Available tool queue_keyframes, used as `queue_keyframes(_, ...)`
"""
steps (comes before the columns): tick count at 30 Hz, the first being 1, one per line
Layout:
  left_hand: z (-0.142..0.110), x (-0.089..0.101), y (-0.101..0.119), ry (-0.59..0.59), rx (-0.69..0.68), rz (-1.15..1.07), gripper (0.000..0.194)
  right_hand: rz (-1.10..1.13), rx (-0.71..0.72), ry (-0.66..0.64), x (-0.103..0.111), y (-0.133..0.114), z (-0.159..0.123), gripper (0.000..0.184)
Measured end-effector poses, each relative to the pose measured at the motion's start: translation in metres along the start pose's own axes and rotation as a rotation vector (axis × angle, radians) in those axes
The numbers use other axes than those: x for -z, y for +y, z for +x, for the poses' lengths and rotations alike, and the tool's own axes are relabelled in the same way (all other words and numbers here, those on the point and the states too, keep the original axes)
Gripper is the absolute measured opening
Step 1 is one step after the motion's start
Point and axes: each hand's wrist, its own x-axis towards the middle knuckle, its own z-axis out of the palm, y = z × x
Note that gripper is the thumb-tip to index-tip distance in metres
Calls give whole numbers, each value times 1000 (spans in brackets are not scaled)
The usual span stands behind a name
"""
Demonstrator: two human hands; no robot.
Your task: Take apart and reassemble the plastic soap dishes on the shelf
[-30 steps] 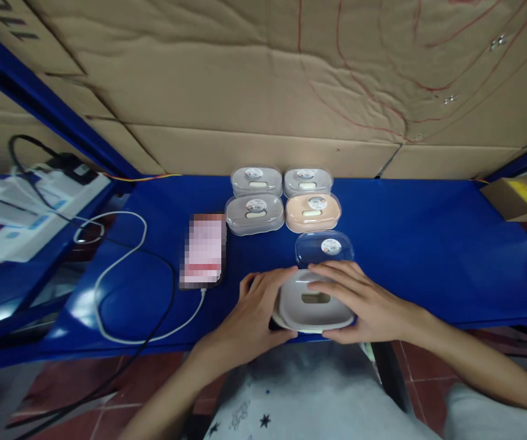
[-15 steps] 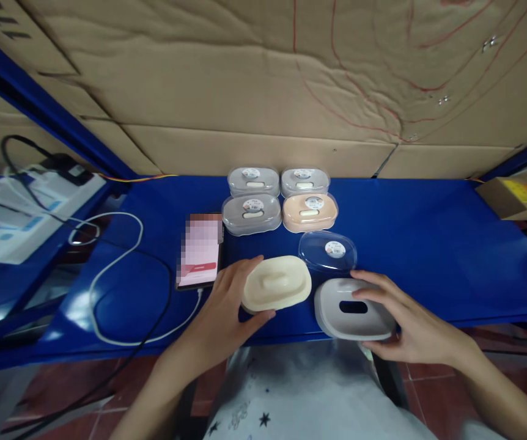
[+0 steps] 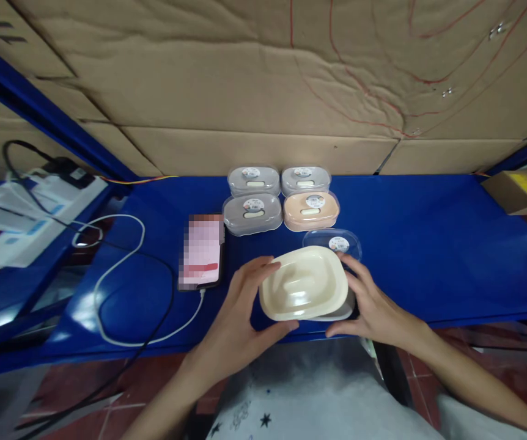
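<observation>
A cream oval soap-dish tray (image 3: 302, 289) lies on top of a grey dish base (image 3: 343, 311) near the front edge of the blue shelf (image 3: 428, 244). My left hand (image 3: 240, 305) grips the cream tray at its left side, thumb under the front rim. My right hand (image 3: 368, 302) holds the grey base at its right side, fingers curled round it. Just behind them lies a clear lid (image 3: 334, 241) with a round sticker.
Several closed soap boxes stand in two rows at the back: three grey ones (image 3: 252, 214) and a peach one (image 3: 310, 211). A phone (image 3: 202, 250) with a white cable (image 3: 121, 287) lies to the left. A cardboard wall rises behind. A small carton (image 3: 520, 192) sits far right.
The cream tray and grey base, held apart half a second ago, are now together, the cream tray on top. Both hands moved toward each other.
</observation>
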Motion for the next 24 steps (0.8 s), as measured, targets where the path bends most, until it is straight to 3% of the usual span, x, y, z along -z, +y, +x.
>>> queue_keyframes(4, 5, -14, -2, -28, -66, 44, 71, 28, -20, 199, 6, 4, -17, 113)
queue_keyframes(6, 7, -19, -3, -68, -108, 65, 70, 8, -23, 235, 9, 4, -26, 107)
queue_keyframes(11, 9, -20, -2, -131, -151, 81, 68, -76, 32, 75, 7, 0, -31, 104)
queue_keyframes(14, 8, -12, -3, -48, -84, 54, 64, -84, -22, 19, 0, -1, -26, 104)
queue_keyframes(18, 4, 1, -9, 157, 43, -61, 57, -1, -75, -3, 3, 0, -26, 96)
queue_keyframes(21, 3, 4, -14, 253, 81, -210, 60, 37, -100, 24, 19, 4, -33, 75)
queue_keyframes(24, 6, 0, -17, 252, 50, -224, 66, 40, -120, 111, 37, 9, -43, 50)
